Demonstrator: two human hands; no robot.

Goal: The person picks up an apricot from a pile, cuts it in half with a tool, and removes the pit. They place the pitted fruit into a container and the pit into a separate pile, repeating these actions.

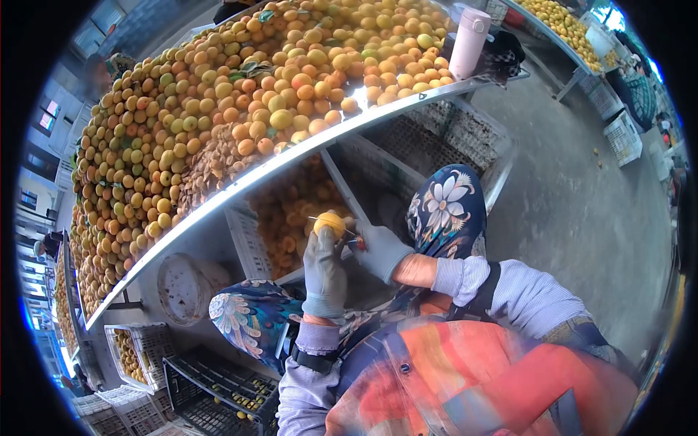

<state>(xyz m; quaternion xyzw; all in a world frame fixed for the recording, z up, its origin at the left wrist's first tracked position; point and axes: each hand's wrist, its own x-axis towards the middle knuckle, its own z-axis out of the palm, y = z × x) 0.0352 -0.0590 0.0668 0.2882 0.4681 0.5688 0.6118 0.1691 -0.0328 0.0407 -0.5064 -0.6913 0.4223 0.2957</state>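
My left hand (324, 270), in a grey glove, holds a round yellow-orange fruit (329, 222) by its fingertips, above my lap. My right hand (379, 251), also gloved in grey, is closed on a small tool with a red part (360, 243) and presses it against the fruit's side. The two hands touch at the fruit. My knees in floral trousers (445, 211) sit on either side of the hands. What the tool's tip looks like is too small to tell.
A long metal table (305, 149) heaped with orange and yellow fruit (218, 94) runs in front, with a pile of brown pits (211, 167). A pink tumbler (469, 40) stands at its end. White crates (291, 211) of fruit sit underneath, beside a round basin (182, 287) and a black crate (218, 385).
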